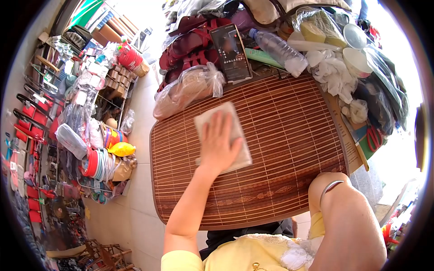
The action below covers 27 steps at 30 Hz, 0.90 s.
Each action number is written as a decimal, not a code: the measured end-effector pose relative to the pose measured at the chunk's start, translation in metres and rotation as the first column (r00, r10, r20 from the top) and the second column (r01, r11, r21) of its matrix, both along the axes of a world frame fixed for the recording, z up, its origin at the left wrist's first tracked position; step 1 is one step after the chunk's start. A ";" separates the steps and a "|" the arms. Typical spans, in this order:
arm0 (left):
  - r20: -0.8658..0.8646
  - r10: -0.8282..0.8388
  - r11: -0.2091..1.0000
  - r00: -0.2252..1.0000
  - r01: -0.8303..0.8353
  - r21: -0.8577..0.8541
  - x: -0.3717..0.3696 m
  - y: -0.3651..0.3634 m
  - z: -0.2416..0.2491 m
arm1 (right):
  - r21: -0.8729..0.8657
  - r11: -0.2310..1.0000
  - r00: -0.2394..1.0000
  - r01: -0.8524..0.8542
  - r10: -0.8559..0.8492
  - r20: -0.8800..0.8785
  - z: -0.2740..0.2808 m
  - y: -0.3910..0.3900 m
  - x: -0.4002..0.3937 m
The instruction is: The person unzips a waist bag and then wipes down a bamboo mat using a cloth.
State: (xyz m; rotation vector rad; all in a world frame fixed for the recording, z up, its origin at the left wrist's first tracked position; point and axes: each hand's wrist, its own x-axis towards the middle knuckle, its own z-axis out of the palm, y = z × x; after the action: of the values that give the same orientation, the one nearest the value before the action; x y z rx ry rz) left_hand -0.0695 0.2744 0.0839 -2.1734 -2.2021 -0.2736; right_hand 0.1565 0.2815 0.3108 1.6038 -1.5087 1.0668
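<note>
My left hand lies palm down on a folded cream cloth, its fingers stretched out and flat. Under the cloth is a brown slatted bamboo mat with a dark border and a patterned band near my side. At the mat's near right edge rests my right hand, bent at the wrist beside a silver bangle. Its fingers are hidden from view, so their position does not show.
Beyond the mat lie a phone, a plastic bottle, a bagged item and dark red sandals. Red-handled scissors sit at the right. Crowded goods, including a yellow object, line the left past a tiled floor.
</note>
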 end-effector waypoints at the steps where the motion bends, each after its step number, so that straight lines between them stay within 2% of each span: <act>1: -0.018 0.080 0.997 0.997 -0.080 0.006 -0.013 -0.011 -0.003 | 0.001 1.000 1.000 0.002 -0.002 -0.004 0.003 0.004 -0.003; 6: 0.076 0.194 0.980 0.978 -0.197 0.030 -0.050 -0.081 -0.006 | 0.007 1.000 1.000 0.008 -0.008 -0.021 0.004 0.003 -0.004; 11: 0.106 0.219 0.975 0.970 -0.220 0.000 -0.025 -0.127 0.001 | 0.012 1.000 0.999 0.013 -0.013 -0.033 0.004 0.003 -0.003; 15: 0.068 0.111 0.994 0.992 -0.111 0.004 0.008 -0.134 0.001 | 0.013 1.000 0.999 0.011 -0.011 -0.032 -0.002 -0.002 0.005; 18: 0.065 -0.080 0.997 0.995 0.080 0.014 0.034 -0.125 0.002 | 0.016 1.000 1.000 0.008 -0.007 -0.029 -0.002 -0.002 0.004; 19: 0.067 -0.078 0.997 0.995 0.077 0.013 0.042 -0.118 0.003 | 0.016 1.000 1.000 0.006 -0.005 -0.028 -0.005 -0.004 0.008; 22: 0.077 -0.269 0.963 0.960 0.269 0.016 0.066 -0.093 0.007 | 0.018 1.000 1.000 -0.002 0.002 -0.026 -0.013 -0.019 0.024; 27: 0.140 -0.447 0.894 0.884 0.434 0.111 0.100 -0.044 0.000 | 0.019 1.000 1.000 -0.007 0.007 -0.025 -0.016 -0.017 0.023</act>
State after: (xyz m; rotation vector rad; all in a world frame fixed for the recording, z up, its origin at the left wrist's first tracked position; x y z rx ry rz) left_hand 0.0301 0.2300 0.0837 -2.6698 -1.6906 -0.5561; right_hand 0.1798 0.2643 0.2949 1.6305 -1.5023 1.0358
